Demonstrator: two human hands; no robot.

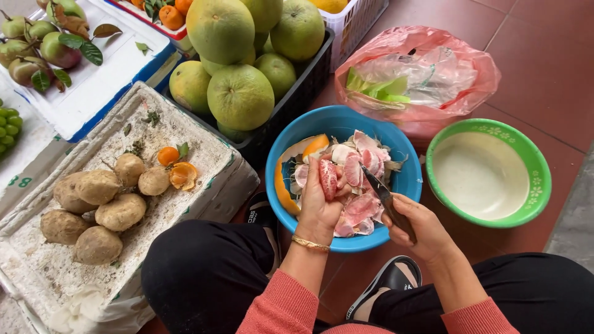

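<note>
My left hand [317, 207] holds a pink pomelo segment [328, 178] over a blue plastic bowl [405, 179]. In my right hand [416, 226] is a dark-bladed knife [378, 187], its tip pointing at the segment. The bowl holds pink peeled segments, white membrane scraps and a curved piece of orange-yellow rind [286, 185]. A gold bangle sits on my left wrist. Both sleeves are coral red.
A green bowl [535, 185] with a white inside stands right of the blue one. Behind it lies a pink plastic bag [421, 68] with green scraps. A black crate [297, 93] holds large green pomelos. Left, a foam box [204, 167] carries brown tubers and small oranges.
</note>
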